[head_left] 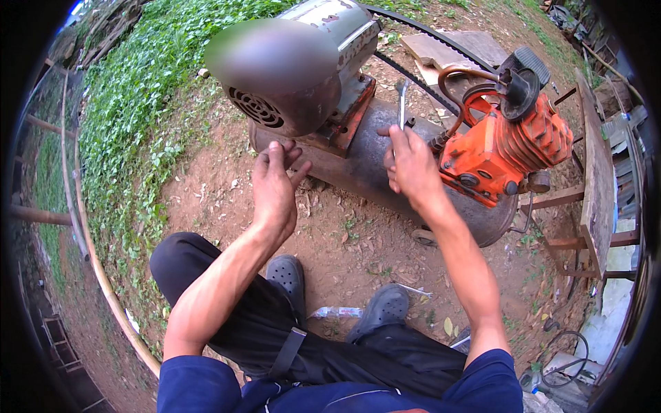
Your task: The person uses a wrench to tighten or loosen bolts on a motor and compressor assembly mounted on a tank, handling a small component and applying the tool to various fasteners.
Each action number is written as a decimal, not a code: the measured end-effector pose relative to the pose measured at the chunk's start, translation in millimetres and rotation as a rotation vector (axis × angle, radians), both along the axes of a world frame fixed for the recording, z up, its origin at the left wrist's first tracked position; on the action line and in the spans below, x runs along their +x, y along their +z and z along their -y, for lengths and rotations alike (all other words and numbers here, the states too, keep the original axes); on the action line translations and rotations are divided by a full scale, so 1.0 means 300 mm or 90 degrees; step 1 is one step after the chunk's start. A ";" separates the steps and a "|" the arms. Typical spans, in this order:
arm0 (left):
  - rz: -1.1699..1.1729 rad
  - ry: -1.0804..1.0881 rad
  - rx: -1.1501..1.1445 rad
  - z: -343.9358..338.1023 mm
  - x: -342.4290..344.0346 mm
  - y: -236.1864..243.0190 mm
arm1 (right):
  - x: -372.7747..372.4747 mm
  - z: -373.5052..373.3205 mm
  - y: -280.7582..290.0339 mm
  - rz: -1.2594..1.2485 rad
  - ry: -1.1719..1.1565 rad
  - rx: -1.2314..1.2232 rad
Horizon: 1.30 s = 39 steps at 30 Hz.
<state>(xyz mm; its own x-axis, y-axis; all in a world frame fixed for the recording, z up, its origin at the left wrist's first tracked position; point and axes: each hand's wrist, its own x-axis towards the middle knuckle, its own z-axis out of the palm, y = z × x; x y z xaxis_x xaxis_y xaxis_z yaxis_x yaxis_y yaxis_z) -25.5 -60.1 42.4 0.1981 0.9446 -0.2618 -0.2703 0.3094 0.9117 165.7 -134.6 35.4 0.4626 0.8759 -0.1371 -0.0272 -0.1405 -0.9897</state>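
My right hand [412,162] is closed around a metal open-end wrench [402,107], whose jaw points up and away from me. The hand is above a rusty air compressor tank [368,165], left of the orange compressor pump [492,155]. Near the end of the grey electric motor [313,113], my left hand [277,182] is raised with bent fingers apart, and no object shows in it. An orange bracket [358,120] supports the motor on the tank. From behind the motor, a black drive belt [434,33] runs toward the pump's pulley.
A flat slab [475,47] lies behind the belt. To the right stands a wooden board [593,179] on a frame. A bamboo pole [103,275] curves along the left. Between my shoes [382,310] lies a clear plastic wrapper [337,312]. Green plants [131,103] cover the far left ground.
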 end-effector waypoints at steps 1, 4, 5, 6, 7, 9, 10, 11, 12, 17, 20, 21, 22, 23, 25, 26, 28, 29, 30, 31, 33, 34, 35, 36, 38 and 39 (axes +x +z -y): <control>0.029 0.024 -0.004 -0.012 0.000 -0.001 | 0.015 -0.018 0.048 -0.031 0.028 -0.030; 0.085 0.015 -0.030 -0.052 0.001 -0.004 | 0.054 -0.092 0.056 0.015 0.038 -0.047; 0.099 0.007 -0.037 -0.058 0.003 -0.003 | 0.064 -0.114 0.046 0.021 0.013 -0.035; 0.096 0.008 -0.048 -0.060 0.009 -0.001 | 0.070 -0.139 0.026 0.026 -0.012 -0.023; 0.097 0.005 -0.058 -0.059 0.011 -0.008 | 0.069 -0.155 0.006 0.032 -0.036 -0.011; 0.099 0.000 -0.078 -0.056 0.016 -0.023 | 0.050 -0.177 -0.034 0.144 -0.136 0.041; 0.092 -0.010 -0.079 -0.055 0.017 -0.025 | 0.043 -0.185 -0.051 0.200 -0.186 0.067; 0.087 -0.014 -0.076 -0.054 0.016 -0.026 | 0.049 -0.192 -0.068 0.225 -0.130 0.019; 0.081 -0.018 -0.073 -0.054 0.013 -0.027 | 0.047 -0.197 -0.065 0.249 -0.073 -0.030; 0.079 -0.037 -0.063 -0.051 0.006 -0.021 | 0.027 -0.179 -0.048 0.310 -0.165 0.014; 0.075 -0.045 -0.066 -0.046 0.016 -0.023 | 0.024 -0.195 -0.087 0.289 -0.137 0.034; 0.074 -0.046 -0.069 -0.048 0.016 -0.026 | 0.027 -0.200 -0.088 0.282 -0.110 0.010; 0.072 -0.046 -0.073 -0.049 0.016 -0.027 | 0.032 -0.205 -0.089 0.275 -0.084 -0.014; 0.071 -0.047 -0.075 -0.047 0.016 -0.028 | 0.034 -0.207 -0.090 0.268 -0.057 -0.037; 0.069 -0.048 -0.077 -0.041 0.018 -0.017 | 0.011 -0.203 -0.078 0.277 -0.136 0.013; 0.070 -0.048 -0.076 -0.043 0.017 -0.019 | 0.003 -0.203 -0.074 0.281 -0.176 0.038; 0.071 -0.052 -0.076 -0.043 0.017 -0.027 | 0.011 -0.211 -0.081 0.191 -0.083 -0.057; 0.069 -0.051 -0.076 -0.042 0.019 -0.029 | 0.017 -0.218 -0.088 0.146 -0.036 -0.104; 0.065 -0.050 -0.077 -0.042 0.019 -0.027 | 0.016 -0.221 -0.084 0.219 -0.055 -0.053; 0.062 -0.049 -0.078 -0.043 0.019 -0.026 | 0.012 -0.215 -0.082 0.244 -0.096 -0.028; 0.062 -0.059 -0.075 -0.044 0.020 -0.032 | 0.001 -0.199 -0.070 0.295 -0.180 0.024; 0.062 -0.064 -0.073 -0.044 0.020 -0.033 | -0.003 -0.202 -0.070 0.293 -0.178 0.039; 0.061 -0.063 -0.074 -0.045 0.020 -0.033 | -0.008 -0.206 -0.071 0.290 -0.176 0.054; 0.059 -0.063 -0.076 -0.044 0.020 -0.032 | -0.009 -0.206 -0.075 0.287 -0.175 0.067; 0.059 -0.065 -0.077 -0.041 0.020 -0.037 | 0.015 -0.227 -0.089 0.264 -0.099 -0.011; 0.060 -0.065 -0.075 -0.044 0.019 -0.039 | 0.012 -0.233 -0.076 0.240 -0.091 -0.022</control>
<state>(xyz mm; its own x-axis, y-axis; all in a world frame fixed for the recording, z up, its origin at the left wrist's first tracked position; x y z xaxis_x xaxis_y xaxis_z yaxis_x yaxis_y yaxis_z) -19.9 -46.9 30.9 0.3210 0.8817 -0.3457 -0.3147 0.4436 0.8392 169.2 -64.7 12.6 0.6025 0.7973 0.0368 0.3148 -0.1950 -0.9289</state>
